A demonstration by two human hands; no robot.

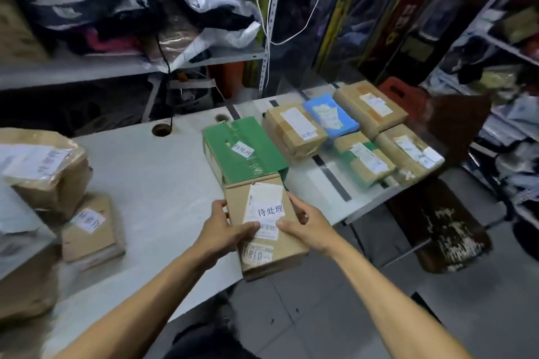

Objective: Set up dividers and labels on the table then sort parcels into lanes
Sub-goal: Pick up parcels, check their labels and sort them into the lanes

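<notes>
A small brown cardboard parcel (264, 224) with a white label reading 待处理 lies at the front edge of the white table (151, 172), partly overhanging it. My left hand (226, 232) grips its left side, thumb on the label. My right hand (304, 223) grips its right side, thumb on the label too. Just behind it lies a green parcel (242, 150) with a small white label. A dark strip divider (332, 175) runs across the table to the right. Beyond it lie several brown parcels (294, 128) and a blue one (331, 116).
Two brown parcels (87, 227) with labels sit at the table's left, one large and wrapped (46, 169). Cluttered shelves (116, 61) stand behind and at the right. A red stool (405, 96) stands past the table's far end. Grey tiled floor lies below.
</notes>
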